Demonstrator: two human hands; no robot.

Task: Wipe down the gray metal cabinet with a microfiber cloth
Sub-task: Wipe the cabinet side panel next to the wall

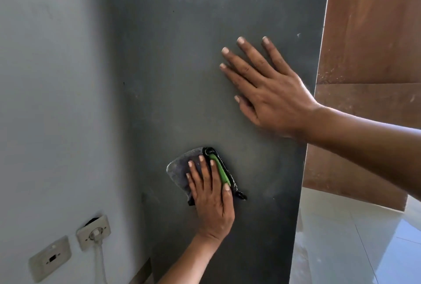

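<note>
One cabinet, one cloth, two hands, two wall outlets. The cabinet's side panel stands upright, long axis vertical. The cloth lies low on the panel under the left hand, fingers straight, pressing. Above it, the right hand rests flat on the panel, fingers spread, holding nothing.

Your left hand and right hand are bare — no gloves, rings or watch — with short, pale nails, and both forearms show uncovered, no sleeve in sight.
</note>
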